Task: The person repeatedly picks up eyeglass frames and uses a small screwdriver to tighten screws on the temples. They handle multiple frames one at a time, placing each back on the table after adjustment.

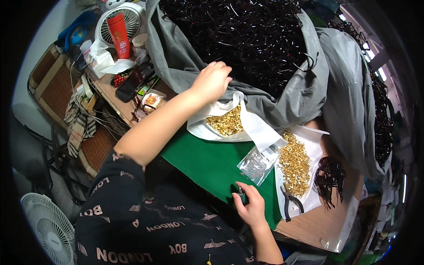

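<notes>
From where I am standing, the black shirt [168,227] is bearing pale capital lettering [123,256], its words repeating at varying angles among small winged emblems [214,244]. The red bottle [117,33] is displaying light characters [121,39] along its side. At the wearer's left, a white fan [39,216] is carrying a hub mark [54,241], appearing too small for reading.
</notes>
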A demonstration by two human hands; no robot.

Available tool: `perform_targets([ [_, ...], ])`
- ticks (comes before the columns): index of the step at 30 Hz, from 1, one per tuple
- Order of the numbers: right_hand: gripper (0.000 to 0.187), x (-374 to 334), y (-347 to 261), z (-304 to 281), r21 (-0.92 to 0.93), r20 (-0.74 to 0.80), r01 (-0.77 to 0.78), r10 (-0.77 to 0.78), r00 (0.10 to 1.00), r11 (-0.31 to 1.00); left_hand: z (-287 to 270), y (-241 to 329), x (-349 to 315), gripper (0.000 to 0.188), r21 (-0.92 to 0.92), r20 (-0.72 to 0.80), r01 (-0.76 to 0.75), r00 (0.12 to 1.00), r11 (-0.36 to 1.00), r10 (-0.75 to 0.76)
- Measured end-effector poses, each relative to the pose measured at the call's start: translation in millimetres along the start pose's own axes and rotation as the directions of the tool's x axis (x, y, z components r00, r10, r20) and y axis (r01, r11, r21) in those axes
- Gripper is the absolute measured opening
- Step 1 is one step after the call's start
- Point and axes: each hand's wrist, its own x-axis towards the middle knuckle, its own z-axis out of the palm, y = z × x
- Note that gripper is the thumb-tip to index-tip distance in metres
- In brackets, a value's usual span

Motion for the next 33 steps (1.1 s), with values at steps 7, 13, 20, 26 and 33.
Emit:
perform_targets([
  [7,0.029,-6,5,4,0.021,-0.113,0.039,-0.036,0.993,0.999,41,-9,45,0.026,0.239,0.238,0.042,0.966,0.97,-0.1],
  [13,0.027,-1,4,2,-0.043,-0.067,0.045,-0.048,0.997,0.998,27,41,69,0.058,-0.051,0.048,0.26,0.965,0.964,-0.257],
  [20,0.024,1,-7,-4,-0.134,0.056,0.043,-0.036,0.998,0.99,39,41,88,0.022,0.085,-0.233,-0.057,0.97,0.995,0.076],
  [26,0.024,-2,-9,-20,-0.282,0.046,-0.033,0.048,0.998,0.959,-25,99,80,0.011,-0.957,0.287,0.273,0.939,0.096,0.188],
  [33,0.033,2,5,-24,-0.559,0.028,0.033,-0.021,0.999,0.828,-128,89,26,0.027,-0.823,0.374,0.247,0.913,0.512,0.162],
])
